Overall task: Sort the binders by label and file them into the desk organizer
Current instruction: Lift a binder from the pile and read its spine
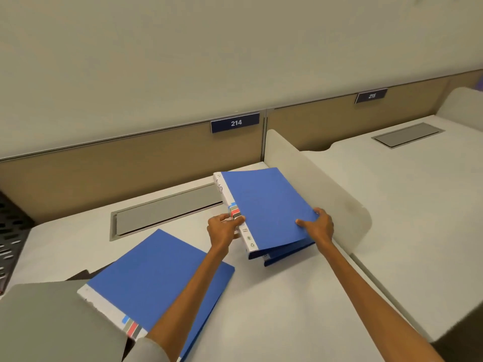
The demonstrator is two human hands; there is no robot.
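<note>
A blue binder [264, 205] with a white labelled spine is tilted up over the desk near the side divider. My left hand [224, 229] grips its spine at the coloured stripes. My right hand [317, 227] holds its near right corner, thumb on the cover. Under its near edge the blue edge of another binder [285, 256] shows on the desk. A further blue binder [156, 280] lies flat at the near left, partly under my left forearm. A black perforated metal organizer [11, 231] shows at the far left edge, mostly cut off.
A white desk [274, 309] runs back to a tan partition with sign 214 [235, 122]. A grey cable flap [167, 212] is set in the desk behind the binders. A rounded white divider [321, 184] stands to the right, with a neighbouring desk beyond.
</note>
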